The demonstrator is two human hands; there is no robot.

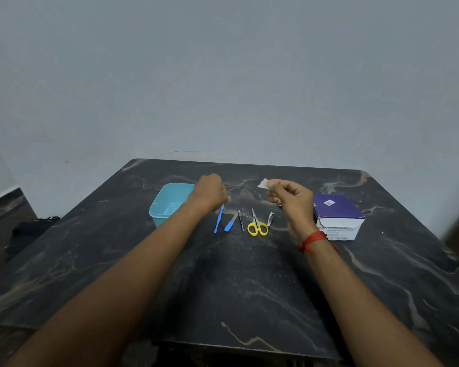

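Observation:
My right hand (292,197) is raised over the dark marble table (223,287) and pinches a small white pad (263,183) between thumb and fingertips. My left hand (211,193) hovers with curled fingers and its back to the camera, so anything inside it is hidden. Its lower edge meets the top end of a thin blue tool (219,219) lying on the table. In a row to the right lie a blue-handled blade (231,222), metal tweezers (241,219), yellow-handled scissors (257,226) and a nail clipper (270,219).
An open teal plastic container (170,202) stands left of my left hand. A purple and white carton (337,215) sits right of my right wrist, which wears a red thread (312,241). A plain wall rises behind the table. A dark bag (29,231) lies on the floor at left.

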